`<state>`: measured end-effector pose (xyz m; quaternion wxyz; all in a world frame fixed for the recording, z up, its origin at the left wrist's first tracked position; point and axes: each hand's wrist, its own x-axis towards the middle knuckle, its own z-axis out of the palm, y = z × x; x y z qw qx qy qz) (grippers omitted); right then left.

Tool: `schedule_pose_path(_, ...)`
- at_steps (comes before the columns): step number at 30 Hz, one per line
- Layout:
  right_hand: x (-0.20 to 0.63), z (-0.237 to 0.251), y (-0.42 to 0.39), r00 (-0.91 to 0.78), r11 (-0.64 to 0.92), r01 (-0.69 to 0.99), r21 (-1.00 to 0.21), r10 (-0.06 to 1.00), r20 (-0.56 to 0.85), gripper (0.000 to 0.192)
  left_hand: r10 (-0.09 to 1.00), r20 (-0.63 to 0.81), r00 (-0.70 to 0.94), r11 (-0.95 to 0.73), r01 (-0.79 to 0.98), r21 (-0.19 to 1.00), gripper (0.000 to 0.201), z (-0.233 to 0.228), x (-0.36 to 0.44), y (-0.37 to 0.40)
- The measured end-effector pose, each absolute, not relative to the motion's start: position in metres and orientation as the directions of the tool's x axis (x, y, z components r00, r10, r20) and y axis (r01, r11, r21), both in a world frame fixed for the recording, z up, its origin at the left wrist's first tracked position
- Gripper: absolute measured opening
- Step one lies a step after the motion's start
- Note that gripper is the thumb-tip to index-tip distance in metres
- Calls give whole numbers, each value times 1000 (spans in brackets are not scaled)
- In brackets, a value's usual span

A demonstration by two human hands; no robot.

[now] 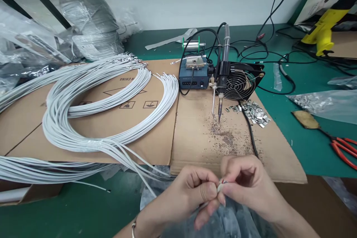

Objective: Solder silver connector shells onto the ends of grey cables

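My left hand (202,193) is closed on a white cable (220,187) close to its end, in front of the cardboard's near edge. At the cable's tip, small coloured wires, one of them red, show between my fingers. My right hand (245,184) pinches these wire ends with thumb and forefinger, touching the left fingertips. Beyond the hands, a soldering iron (222,78) hangs tip down on a stand above dark specks on the cardboard (195,134). A pile of small metal connector shells (256,113) lies to its right.
Bundled white cables (83,134) cover the left side. At the back stand a blue soldering station (192,78), a solder spool (193,46) and a black fan (238,83). Red-handled scissors (344,148), a plastic bag (329,104) and a yellow heat gun (326,26) are at right.
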<state>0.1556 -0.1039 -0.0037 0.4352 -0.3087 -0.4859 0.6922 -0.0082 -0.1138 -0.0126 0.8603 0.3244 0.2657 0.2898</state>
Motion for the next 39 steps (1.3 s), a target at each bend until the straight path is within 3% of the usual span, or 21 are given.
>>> schedule_pose_path(4,145,-17,-109,-333,-139,-474,-869,942,31,12,674,-227,703,654,-425,626,28,-18,-5,-111)
schedule_pose_path(7,144,-19,-111,-334,-162,-513,-843,942,21,10,687,-212,695,653,-461,601,26,-18,-5,-111)
schedule_pose_path(12,147,-16,-112,-347,-166,-474,-865,938,10,12,687,-228,690,645,-434,628,26,-17,-3,-112)
schedule_pose_path(18,142,-21,-112,-358,-212,-541,-814,934,-5,12,721,-224,656,597,-424,682,30,-15,-2,-114)
schedule_pose_path(22,152,-20,-105,-371,-201,-414,-888,928,-37,3,795,-280,538,518,-361,775,28,-10,-5,-115)
schedule_pose_path(26,164,-8,-100,-328,-28,-124,-992,944,14,7,833,-322,449,478,-291,829,30,-7,-6,-119)
schedule_pose_path(29,168,1,-100,-387,61,44,-997,921,40,7,847,-326,419,443,-217,870,28,-7,-6,-121)
schedule_pose_path(39,180,13,-99,-496,128,210,-969,868,7,11,846,-328,421,366,-11,931,20,3,-8,-124)
